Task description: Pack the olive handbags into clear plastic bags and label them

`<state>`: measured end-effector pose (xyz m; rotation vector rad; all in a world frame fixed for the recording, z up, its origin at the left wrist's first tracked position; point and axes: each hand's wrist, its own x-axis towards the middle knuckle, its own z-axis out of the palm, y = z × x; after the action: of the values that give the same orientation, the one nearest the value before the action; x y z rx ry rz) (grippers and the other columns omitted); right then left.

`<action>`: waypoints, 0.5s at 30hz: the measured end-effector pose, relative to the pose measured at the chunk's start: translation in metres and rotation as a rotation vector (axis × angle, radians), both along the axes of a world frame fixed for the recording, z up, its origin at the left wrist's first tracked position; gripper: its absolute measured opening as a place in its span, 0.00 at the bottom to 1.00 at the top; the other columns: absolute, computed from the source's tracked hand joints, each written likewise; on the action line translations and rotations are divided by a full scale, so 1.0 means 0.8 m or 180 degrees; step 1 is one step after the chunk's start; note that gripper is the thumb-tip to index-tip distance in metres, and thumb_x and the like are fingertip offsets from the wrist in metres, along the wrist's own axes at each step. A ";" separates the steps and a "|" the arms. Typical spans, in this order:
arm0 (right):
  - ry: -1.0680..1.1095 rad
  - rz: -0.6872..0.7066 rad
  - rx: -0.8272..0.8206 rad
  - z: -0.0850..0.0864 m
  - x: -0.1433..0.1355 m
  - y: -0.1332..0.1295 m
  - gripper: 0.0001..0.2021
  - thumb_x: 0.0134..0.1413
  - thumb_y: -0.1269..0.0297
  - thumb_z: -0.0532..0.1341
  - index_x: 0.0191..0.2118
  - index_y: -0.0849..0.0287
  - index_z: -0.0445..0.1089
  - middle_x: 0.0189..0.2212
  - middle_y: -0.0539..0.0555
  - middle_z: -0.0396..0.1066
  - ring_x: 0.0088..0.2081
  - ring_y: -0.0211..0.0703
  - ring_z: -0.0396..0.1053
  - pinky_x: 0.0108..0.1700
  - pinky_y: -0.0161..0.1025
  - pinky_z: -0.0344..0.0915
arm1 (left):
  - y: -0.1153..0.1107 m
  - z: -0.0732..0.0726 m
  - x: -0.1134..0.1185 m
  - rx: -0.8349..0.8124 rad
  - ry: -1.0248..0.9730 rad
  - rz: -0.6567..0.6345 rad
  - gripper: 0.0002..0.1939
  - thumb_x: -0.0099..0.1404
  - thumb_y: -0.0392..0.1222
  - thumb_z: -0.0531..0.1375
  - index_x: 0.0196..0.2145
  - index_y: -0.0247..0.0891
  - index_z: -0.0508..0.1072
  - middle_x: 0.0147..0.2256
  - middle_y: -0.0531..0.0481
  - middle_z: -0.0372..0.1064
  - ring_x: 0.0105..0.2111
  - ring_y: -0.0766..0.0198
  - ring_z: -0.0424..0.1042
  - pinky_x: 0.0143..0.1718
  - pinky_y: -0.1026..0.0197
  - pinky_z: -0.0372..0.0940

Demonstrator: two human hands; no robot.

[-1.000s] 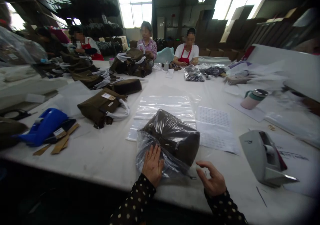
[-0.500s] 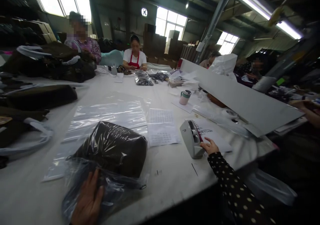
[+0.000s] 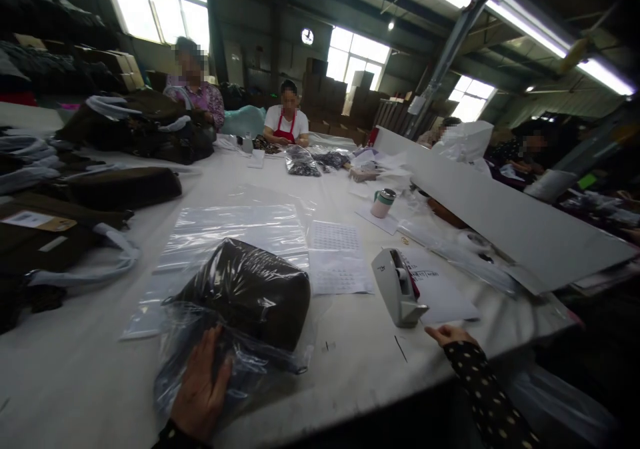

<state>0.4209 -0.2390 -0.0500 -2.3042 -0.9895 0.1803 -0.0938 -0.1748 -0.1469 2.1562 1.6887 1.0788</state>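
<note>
A dark olive bag (image 3: 265, 296) lies inside a clear plastic bag (image 3: 187, 322) on the table. My left hand (image 3: 203, 376) rests flat on the loose end of the plastic, fingers stretched out. To the right stands a grey tape dispenser (image 3: 395, 296) with a dark red roll. Just off its cutting end, my right hand (image 3: 450, 336) is closed in a pinch on what looks like a strip of clear tape, which barely shows. Under the bagged item lies a stack of flat clear plastic bags (image 3: 240, 226).
Printed sheets (image 3: 340, 259) and a handwritten paper (image 3: 443, 296) lie near the dispenser. Behind them stands a cup (image 3: 383, 202). More olive bags (image 3: 45, 236) with white-wrapped handles fill the left side. A long white board (image 3: 500, 202) leans at right. Co-workers sit across the table.
My right hand has drawn back from the dispenser's cutting end toward the table's front edge. My left hand stays on the plastic. The view has shifted left.
</note>
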 end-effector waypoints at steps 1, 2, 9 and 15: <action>-0.0114 0.0153 -0.0004 0.011 -0.018 0.007 0.17 0.26 0.46 0.64 0.09 0.53 0.64 0.08 0.48 0.60 0.14 0.40 0.56 0.20 0.38 0.50 | -0.003 0.002 0.001 0.0030 0.0009 0.0002 0.31 0.64 0.44 0.48 0.62 0.42 0.41 0.59 0.44 0.50 0.59 0.52 0.50 0.58 0.44 0.49; -0.0150 0.0372 0.0024 0.023 -0.042 0.017 0.17 0.29 0.45 0.63 0.11 0.53 0.66 0.10 0.48 0.62 0.16 0.41 0.59 0.22 0.39 0.52 | -0.006 0.005 0.003 0.0051 0.0018 0.0001 0.31 0.64 0.43 0.48 0.62 0.42 0.40 0.59 0.43 0.51 0.58 0.53 0.51 0.57 0.44 0.50; 0.1157 0.3603 -0.0714 0.097 -0.321 0.145 0.18 0.35 0.47 0.63 0.17 0.58 0.69 0.10 0.47 0.61 0.15 0.34 0.57 0.18 0.33 0.53 | -0.016 0.022 0.007 -0.0075 -0.0054 0.0020 0.35 0.64 0.37 0.48 0.62 0.36 0.31 0.58 0.40 0.53 0.59 0.56 0.50 0.57 0.46 0.51; -0.1082 0.5040 -0.1506 0.082 -0.513 0.196 0.13 0.36 0.52 0.65 0.18 0.57 0.70 0.15 0.48 0.67 0.21 0.36 0.64 0.25 0.32 0.58 | -0.023 0.021 0.007 -0.0192 -0.0217 0.0071 0.36 0.62 0.38 0.49 0.62 0.33 0.32 0.60 0.40 0.48 0.60 0.54 0.46 0.57 0.45 0.51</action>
<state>0.0106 -0.0820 0.0153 -1.3001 -2.9586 0.6928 -0.0880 -0.1935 -0.1304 2.0451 1.6969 1.0801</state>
